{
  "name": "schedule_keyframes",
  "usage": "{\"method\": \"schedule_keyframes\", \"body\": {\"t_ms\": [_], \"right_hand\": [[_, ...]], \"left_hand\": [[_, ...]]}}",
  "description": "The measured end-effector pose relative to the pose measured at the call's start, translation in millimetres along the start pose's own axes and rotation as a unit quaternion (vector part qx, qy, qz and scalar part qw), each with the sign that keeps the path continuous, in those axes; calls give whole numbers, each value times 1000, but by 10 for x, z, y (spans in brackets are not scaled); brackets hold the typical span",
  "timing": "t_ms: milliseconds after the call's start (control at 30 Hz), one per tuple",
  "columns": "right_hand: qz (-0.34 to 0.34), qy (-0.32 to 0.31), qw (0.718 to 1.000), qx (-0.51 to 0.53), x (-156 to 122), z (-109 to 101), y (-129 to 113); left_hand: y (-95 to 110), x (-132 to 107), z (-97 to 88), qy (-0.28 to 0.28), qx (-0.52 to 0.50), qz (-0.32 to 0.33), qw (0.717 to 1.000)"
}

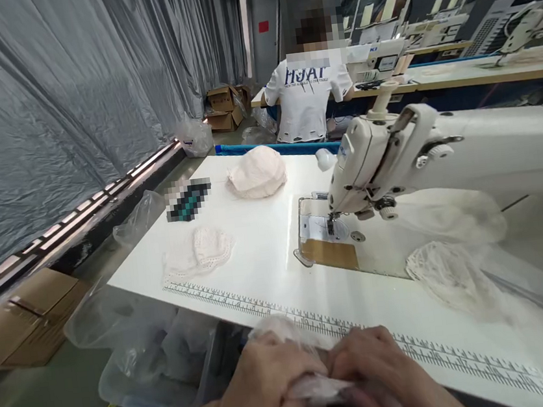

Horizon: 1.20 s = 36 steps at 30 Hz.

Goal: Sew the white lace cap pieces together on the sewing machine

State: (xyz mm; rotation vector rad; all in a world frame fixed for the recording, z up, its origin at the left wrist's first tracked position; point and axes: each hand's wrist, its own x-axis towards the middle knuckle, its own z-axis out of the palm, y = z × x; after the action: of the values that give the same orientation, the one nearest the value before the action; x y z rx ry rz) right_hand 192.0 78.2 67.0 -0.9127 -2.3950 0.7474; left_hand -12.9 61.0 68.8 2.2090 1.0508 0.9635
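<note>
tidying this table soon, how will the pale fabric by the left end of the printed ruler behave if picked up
The pale fabric will probably be floppy, as it lies in loose folds on the white tabletop. It is likely light, since it looks thin and lacy. Lying flattish, it seems unlikely to roll.

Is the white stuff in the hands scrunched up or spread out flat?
Scrunched up: the white stuff is bunched between the left hand and the right hand, with crumpled bits poking out.
</note>
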Motion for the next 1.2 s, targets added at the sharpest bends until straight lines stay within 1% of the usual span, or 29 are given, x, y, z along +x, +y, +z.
{"method": "schedule_keyframes", "body": {"t_ms": [33,67,100,133,167,233,267,300,333,433,533,633,700,767,833,967,1033,1100,1133,1200], "right_hand": [[51,-31,997,47,-33,-57,-38],[99,-56,988,100,-61,-104,-70],[141,-76,974,159,-85,-135,-97],[178,-93,955,217,-102,-150,-120],[205,-106,935,270,-114,-150,-137],[240,-120,900,343,-123,-120,-159],[252,-127,889,360,-124,-97,-163],[260,-136,882,368,-127,-75,-162],[264,-146,879,368,-132,-54,-158],[271,-163,883,345,-167,-22,-135],[275,-166,898,301,-213,-36,-135],[272,-172,911,258,-235,-60,-170],[266,-168,918,242,-230,-58,-197],[259,-162,924,230,-217,-42,-214],[259,-155,927,220,-200,-23,-218],[257,-143,930,220,-174,-4,-219],[257,-134,930,227,-160,-5,-232],[263,-124,926,241,-130,-10,-249],[265,-120,922,254,-104,-13,-252],[260,-109,920,272,-20,-28,-226]], "left_hand": [[56,11,-50,-42,-112,-108,987],[96,18,-93,-71,-207,-201,955],[121,21,-126,-87,-281,-273,916],[132,18,-147,-92,-336,-323,880],[131,11,-157,-95,-378,-353,850],[105,-14,-150,-122,-432,-386,806],[87,-28,-137,-146,-444,-399,789],[69,-40,-119,-168,-446,-409,779],[52,-51,-97,-182,-438,-414,777],[20,-70,-25,-187,-399,-409,799],[24,-71,28,-184,-345,-380,838],[50,-64,34,-184,-271,-338,882],[57,-63,19,-188,-239,-314,899],[45,-70,0,-191,-220,-309,905],[14,-87,-16,-186,-222,-320,902],[-38,-155,-22,-172,-284,-335,882],[-31,-178,-39,-156,-295,-335,881],[-4,-142,-106,-133,-289,-333,888],[9,-86,-162,-129,-277,-325,895],[9,123,-309,-140,-227,-284,921]]}}
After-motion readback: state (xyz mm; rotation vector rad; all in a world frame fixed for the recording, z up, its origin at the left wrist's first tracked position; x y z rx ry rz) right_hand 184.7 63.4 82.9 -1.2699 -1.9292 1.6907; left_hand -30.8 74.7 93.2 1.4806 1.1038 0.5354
